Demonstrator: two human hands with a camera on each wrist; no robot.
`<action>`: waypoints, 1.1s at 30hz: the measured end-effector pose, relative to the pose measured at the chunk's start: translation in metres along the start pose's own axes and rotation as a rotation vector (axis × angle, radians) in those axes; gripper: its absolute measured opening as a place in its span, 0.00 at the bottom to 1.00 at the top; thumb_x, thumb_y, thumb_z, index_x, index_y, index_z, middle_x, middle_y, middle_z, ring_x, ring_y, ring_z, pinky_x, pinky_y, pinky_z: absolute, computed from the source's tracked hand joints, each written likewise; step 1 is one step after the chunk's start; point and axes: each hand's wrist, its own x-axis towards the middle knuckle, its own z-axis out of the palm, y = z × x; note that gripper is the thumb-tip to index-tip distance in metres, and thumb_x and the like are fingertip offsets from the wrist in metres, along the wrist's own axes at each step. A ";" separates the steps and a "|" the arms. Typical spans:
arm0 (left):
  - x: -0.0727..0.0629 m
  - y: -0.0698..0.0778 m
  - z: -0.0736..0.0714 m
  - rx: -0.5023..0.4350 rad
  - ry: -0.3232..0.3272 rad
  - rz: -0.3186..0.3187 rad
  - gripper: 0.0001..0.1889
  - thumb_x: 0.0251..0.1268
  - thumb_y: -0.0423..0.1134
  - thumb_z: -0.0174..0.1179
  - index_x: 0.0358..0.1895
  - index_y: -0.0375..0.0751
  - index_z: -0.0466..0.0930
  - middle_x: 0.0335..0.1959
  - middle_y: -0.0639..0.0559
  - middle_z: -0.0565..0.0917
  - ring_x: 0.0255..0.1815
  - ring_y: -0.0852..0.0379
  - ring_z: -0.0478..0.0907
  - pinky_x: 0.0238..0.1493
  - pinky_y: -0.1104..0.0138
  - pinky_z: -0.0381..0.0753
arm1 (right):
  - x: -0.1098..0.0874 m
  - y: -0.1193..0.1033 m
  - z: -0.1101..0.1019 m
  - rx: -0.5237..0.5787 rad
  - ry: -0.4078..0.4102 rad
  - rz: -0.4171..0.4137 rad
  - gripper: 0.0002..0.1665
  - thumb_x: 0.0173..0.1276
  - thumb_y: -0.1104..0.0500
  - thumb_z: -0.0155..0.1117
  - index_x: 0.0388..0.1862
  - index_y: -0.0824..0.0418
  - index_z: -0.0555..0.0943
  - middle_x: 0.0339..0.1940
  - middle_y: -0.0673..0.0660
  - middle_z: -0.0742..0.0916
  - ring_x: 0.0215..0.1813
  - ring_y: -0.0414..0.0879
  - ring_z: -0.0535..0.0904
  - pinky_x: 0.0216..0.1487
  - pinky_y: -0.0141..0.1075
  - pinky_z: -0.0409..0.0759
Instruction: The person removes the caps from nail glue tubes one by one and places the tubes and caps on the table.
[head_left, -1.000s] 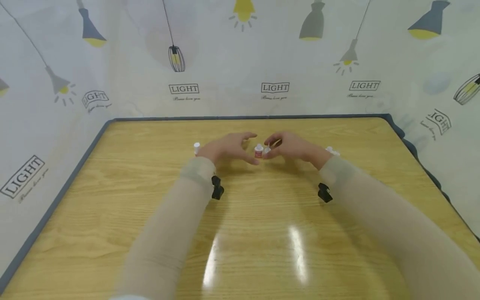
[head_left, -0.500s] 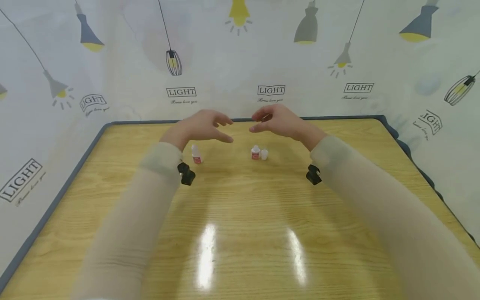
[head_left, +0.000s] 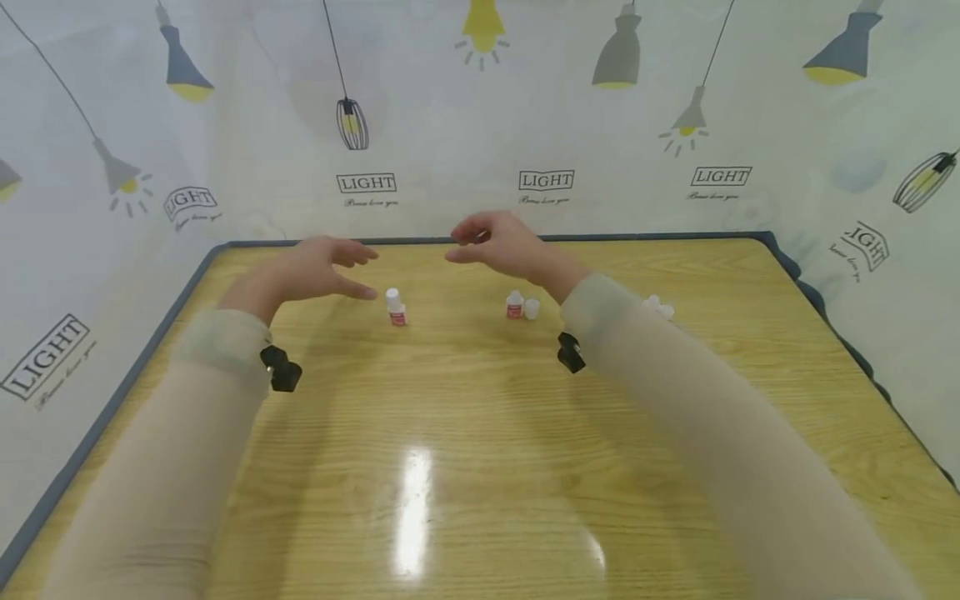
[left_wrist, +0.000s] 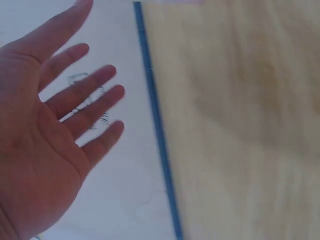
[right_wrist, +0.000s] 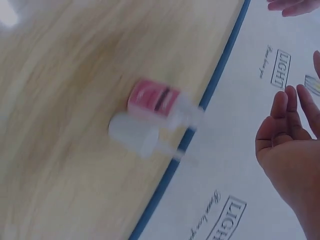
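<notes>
My left hand [head_left: 318,271] hovers over the table's far left part, nearest a capped white bottle [head_left: 397,312] with a red label, which stands upright. In the left wrist view its fingers [left_wrist: 95,107] are spread and fairly straight, holding nothing. Above the far part of the table, between the two bottles, hangs my right hand [head_left: 502,246], fingers loosely bent and nothing in them. Below and right of it stands a second red-labelled bottle [right_wrist: 154,100], with its narrow white top showing. Close beside that is a small white cap-like piece [right_wrist: 132,135] with a thin tip.
Several small white pieces [head_left: 659,308] lie at the right, partly behind my right sleeve. The wooden table [head_left: 480,433] has a dark edge strip [head_left: 637,237]. Behind it rises a light wall covering [head_left: 465,133] printed with lamps.
Both hands were around the middle bottle, with right fingers at the white cap-like piece. They have risen and moved left, leaving both standing, and the left bottle now shows fully.
</notes>
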 end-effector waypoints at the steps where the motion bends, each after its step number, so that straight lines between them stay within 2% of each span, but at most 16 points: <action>1: 0.000 -0.005 0.005 -0.021 0.003 0.001 0.42 0.68 0.62 0.70 0.80 0.51 0.69 0.82 0.38 0.69 0.83 0.33 0.63 0.80 0.33 0.64 | 0.003 -0.002 0.006 0.013 0.001 -0.003 0.28 0.76 0.47 0.72 0.69 0.57 0.81 0.66 0.57 0.84 0.64 0.49 0.81 0.66 0.46 0.83; 7: 0.013 -0.026 0.039 -0.143 0.061 0.041 0.35 0.68 0.58 0.72 0.75 0.54 0.77 0.84 0.47 0.68 0.87 0.35 0.57 0.82 0.32 0.58 | 0.017 -0.007 0.044 0.044 0.016 -0.036 0.27 0.75 0.46 0.72 0.67 0.56 0.82 0.58 0.54 0.85 0.60 0.49 0.83 0.61 0.45 0.85; 12: 0.021 -0.038 0.064 -0.234 0.027 0.012 0.37 0.65 0.59 0.74 0.75 0.51 0.77 0.89 0.49 0.57 0.91 0.37 0.42 0.84 0.29 0.45 | 0.023 -0.004 0.071 0.064 0.014 -0.074 0.26 0.74 0.47 0.74 0.65 0.57 0.83 0.56 0.54 0.86 0.58 0.50 0.84 0.57 0.41 0.86; 15: 0.023 -0.046 0.074 -0.217 0.027 0.011 0.38 0.64 0.60 0.74 0.75 0.51 0.78 0.90 0.49 0.52 0.92 0.38 0.35 0.84 0.28 0.35 | 0.026 -0.002 0.082 0.078 0.000 -0.091 0.27 0.74 0.47 0.74 0.66 0.57 0.83 0.56 0.56 0.87 0.57 0.50 0.85 0.56 0.38 0.86; 21: 0.028 -0.052 0.086 -0.105 0.091 0.058 0.37 0.66 0.63 0.72 0.73 0.49 0.80 0.90 0.44 0.49 0.92 0.35 0.33 0.85 0.33 0.21 | 0.027 0.004 0.093 0.110 -0.011 -0.070 0.28 0.73 0.49 0.75 0.67 0.60 0.82 0.55 0.56 0.86 0.56 0.51 0.83 0.53 0.36 0.84; 27: 0.029 -0.049 0.092 -0.081 0.108 0.032 0.32 0.67 0.63 0.70 0.69 0.51 0.84 0.91 0.44 0.48 0.92 0.35 0.33 0.85 0.33 0.21 | 0.026 0.011 0.100 0.117 -0.014 -0.059 0.25 0.73 0.50 0.75 0.65 0.58 0.84 0.54 0.55 0.87 0.53 0.49 0.83 0.50 0.35 0.84; 33: 0.029 -0.047 0.092 -0.055 0.111 0.022 0.33 0.69 0.64 0.68 0.70 0.50 0.83 0.91 0.45 0.49 0.91 0.35 0.34 0.85 0.32 0.22 | 0.027 0.013 0.104 0.115 0.008 -0.071 0.22 0.73 0.49 0.75 0.61 0.56 0.87 0.51 0.54 0.87 0.50 0.46 0.82 0.48 0.33 0.82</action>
